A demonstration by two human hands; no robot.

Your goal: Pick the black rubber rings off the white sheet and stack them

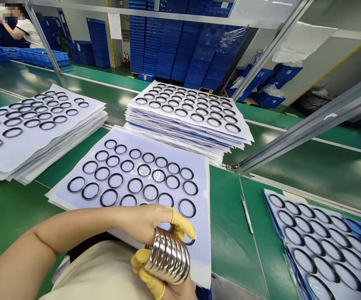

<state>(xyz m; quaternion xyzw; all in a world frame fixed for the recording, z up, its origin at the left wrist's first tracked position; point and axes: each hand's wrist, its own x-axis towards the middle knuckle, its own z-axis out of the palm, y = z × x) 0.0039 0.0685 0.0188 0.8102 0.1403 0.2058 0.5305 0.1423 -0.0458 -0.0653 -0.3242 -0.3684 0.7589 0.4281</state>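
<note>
My left hand (pixel 146 223) reaches in from the left over a white sheet (pixel 199 187) laid with rows of dark-rimmed metal rings (pixel 135 185). Its yellow-capped fingertips rest on a ring (pixel 190 236) at the sheet's lower right, which they partly hide. My right hand (pixel 146 271), also with yellow finger cots, is shut on a stack of shiny silver rings (pixel 168 256) near the sheet's bottom edge. The stack's rings stand side by side, and the hand is partly hidden behind them.
Tall piles of ringed sheets (pixel 186 121) (pixel 33 129) stand on a green conveyor belt (pixel 233 237). A slim metal tool (pixel 246 214) lies on the belt, beside more rings on a sheet (pixel 321 246) at right. A person (pixel 27 33) works beyond blue crates (pixel 149 37).
</note>
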